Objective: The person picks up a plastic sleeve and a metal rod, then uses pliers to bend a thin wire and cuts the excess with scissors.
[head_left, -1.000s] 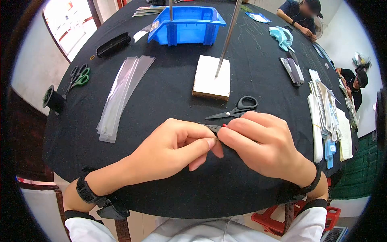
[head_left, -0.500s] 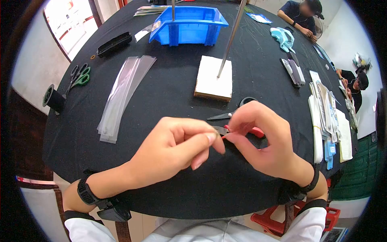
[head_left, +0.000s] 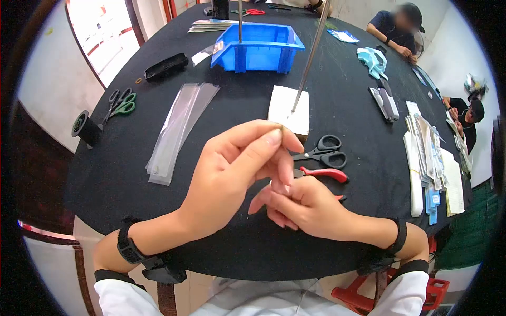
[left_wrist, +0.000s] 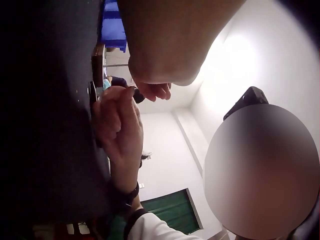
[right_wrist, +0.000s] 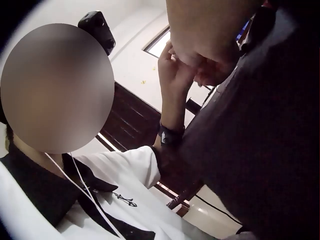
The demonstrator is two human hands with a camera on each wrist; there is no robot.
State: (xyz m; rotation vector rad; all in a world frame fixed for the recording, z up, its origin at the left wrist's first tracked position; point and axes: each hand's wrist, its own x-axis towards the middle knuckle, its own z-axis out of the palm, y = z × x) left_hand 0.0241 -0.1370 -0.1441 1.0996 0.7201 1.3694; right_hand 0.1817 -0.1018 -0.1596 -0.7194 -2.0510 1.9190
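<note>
Pliers (head_left: 328,173) partly behind right hand (head_left: 312,208), grip unclear; scissors (head_left: 318,152) beyond; left hand (head_left: 227,174) pinches tiny piece (head_left: 281,127).

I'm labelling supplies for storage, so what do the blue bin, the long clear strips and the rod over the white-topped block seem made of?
Blue bin: likely moulded plastic, semi-glossy, with one even colour and thick formed walls.
Clear strips: probably thin plastic film, smooth; the dark cloth shows through.
Rod: looks like bare metal, given its grey sheen; which metal, I can't tell.
</note>
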